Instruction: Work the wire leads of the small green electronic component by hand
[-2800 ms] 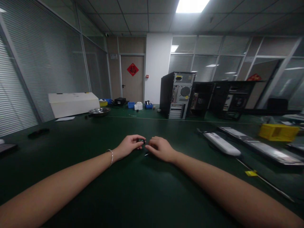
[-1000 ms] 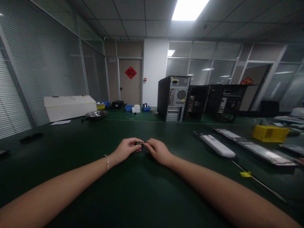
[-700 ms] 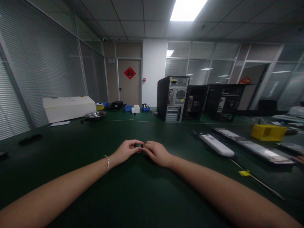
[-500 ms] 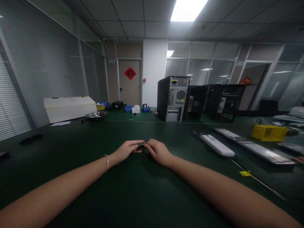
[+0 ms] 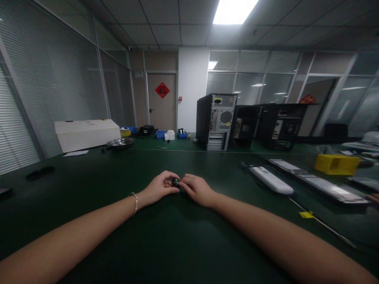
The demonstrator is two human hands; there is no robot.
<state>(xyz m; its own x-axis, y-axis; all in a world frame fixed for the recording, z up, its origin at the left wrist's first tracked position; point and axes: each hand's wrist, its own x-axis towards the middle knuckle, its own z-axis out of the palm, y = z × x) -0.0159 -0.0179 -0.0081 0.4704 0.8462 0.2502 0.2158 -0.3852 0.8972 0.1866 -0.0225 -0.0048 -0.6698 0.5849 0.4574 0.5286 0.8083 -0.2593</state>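
A small green and dark piece [image 5: 175, 182], perhaps a little circuit board, is held between both hands just above the green table. My left hand [image 5: 161, 187] curls around its left side, with the thumb below and the index finger above. The right end of the piece is pinched by the thumb and fingers of my right hand [image 5: 197, 189]. My fingertips cover part of it, and it is too small to make out fully. A bracelet [image 5: 135, 203] circles my left wrist.
Computer towers [image 5: 219, 122] stand at the back right. On the right lie a white power strip [image 5: 271, 179], long flat panels [image 5: 331, 187], a yellow bin [image 5: 336, 164] and a cable with a yellow tag [image 5: 306, 215]. A metal bowl [image 5: 120, 143] and white box [image 5: 87, 135] sit back left.
My left thumb has dropped away from the index finger, and the left fingers have curled around the green piece, which shows more between the hands. My right hand keeps its pinch.
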